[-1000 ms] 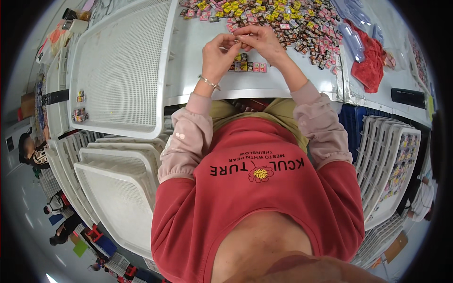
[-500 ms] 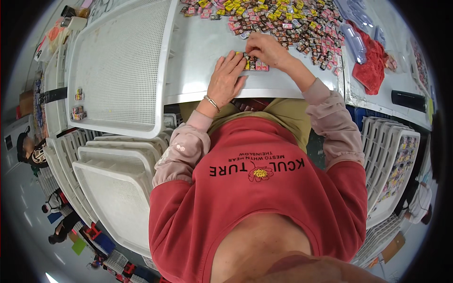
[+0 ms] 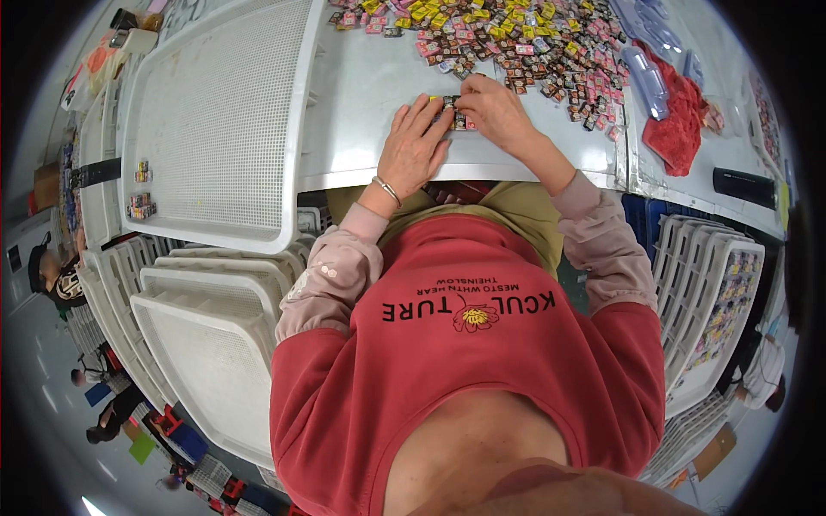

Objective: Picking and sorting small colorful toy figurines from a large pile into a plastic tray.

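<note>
A small block of printed rectangular pieces (image 3: pixel 459 120), pink, black and yellow, lies near the front of the white table, laid close together. My left hand (image 3: pixel 411 146) rests flat along the left side of this block, its fingers stretched out and touching it. At the block's right and far side is my right hand (image 3: pixel 497 113), with bent fingers pressed together over it; whatever they pinch is hidden. Beyond both hands, a wide loose heap of the same kind of small pieces (image 3: pixel 525 50) spreads over the back of the table.
A white mesh tray (image 3: pixel 219 120) stands at my left, with two little stacks of pieces (image 3: pixel 142 205) near its left edge. More white trays (image 3: pixel 202 344) are stacked below it. At right lie a red cloth (image 3: pixel 675 129) and a black box-like object (image 3: pixel 744 186). Filled trays (image 3: pixel 710 310) stand lower right.
My right hand has shifted slightly toward me and rightward, its fingers now lower over the block and covering more of it. My left hand stays nearly in place.
</note>
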A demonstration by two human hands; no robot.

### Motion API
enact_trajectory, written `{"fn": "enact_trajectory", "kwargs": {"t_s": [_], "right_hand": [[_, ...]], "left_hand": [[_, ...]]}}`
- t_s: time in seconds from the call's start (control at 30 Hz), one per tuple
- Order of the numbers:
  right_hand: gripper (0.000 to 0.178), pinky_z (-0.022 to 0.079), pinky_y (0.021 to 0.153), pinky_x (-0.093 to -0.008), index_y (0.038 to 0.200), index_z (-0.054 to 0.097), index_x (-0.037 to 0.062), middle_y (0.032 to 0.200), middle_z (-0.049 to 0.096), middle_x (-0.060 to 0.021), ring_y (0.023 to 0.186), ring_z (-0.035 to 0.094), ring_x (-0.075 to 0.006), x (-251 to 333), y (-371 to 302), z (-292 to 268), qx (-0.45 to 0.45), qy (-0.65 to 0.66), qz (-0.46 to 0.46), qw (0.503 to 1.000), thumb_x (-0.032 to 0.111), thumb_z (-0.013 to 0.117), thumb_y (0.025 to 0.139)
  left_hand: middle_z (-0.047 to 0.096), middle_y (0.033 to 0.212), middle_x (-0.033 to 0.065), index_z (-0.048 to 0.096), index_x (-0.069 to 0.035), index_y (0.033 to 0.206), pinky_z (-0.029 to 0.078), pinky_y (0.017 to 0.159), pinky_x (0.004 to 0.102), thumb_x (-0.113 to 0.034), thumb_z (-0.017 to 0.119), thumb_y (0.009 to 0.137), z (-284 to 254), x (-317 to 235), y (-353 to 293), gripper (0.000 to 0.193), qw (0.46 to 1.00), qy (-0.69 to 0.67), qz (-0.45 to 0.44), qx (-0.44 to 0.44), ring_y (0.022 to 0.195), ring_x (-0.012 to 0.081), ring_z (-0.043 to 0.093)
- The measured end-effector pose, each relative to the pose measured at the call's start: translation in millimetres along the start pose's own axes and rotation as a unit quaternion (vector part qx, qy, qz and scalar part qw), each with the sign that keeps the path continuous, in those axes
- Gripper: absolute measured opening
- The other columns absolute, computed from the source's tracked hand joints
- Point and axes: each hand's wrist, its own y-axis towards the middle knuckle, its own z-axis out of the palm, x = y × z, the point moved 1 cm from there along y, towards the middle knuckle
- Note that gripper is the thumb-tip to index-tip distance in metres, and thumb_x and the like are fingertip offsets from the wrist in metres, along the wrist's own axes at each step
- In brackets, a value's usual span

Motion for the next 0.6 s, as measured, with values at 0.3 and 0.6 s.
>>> {"fn": "enact_trajectory", "kwargs": {"t_s": [0.3,0.6], "right_hand": [[0.012,0.046,0.074,-0.0385,0.083,0.061,0.001,0.087,0.057,-0.0103,0.088,0.055,-0.0286,6,7,0,-0.005,-0.028,0.012,1.0,0.003,0.061,0.071],[0.016,0.048,0.066,-0.0365,0.087,0.065,0.0034,0.079,0.056,-0.0124,0.073,0.059,-0.0277,-10,13,-6,0.04,0.098,0.1,0.989,0.01,0.063,0.073]], "left_hand": [[0.043,0.131,0.0116,0.049,-0.008,0.123,0.026,0.103,0.0443,-0.015,0.059,0.078,1,0,0,0.047,1.0,0.004,0.002,-0.007,0.125,0.0309,0.035],[0.045,0.128,0.0119,0.049,-0.007,0.121,0.026,0.103,0.0443,-0.017,0.058,0.078,-1,0,0,0.045,1.0,0.01,0.007,-0.013,0.123,0.0305,0.036]]}}
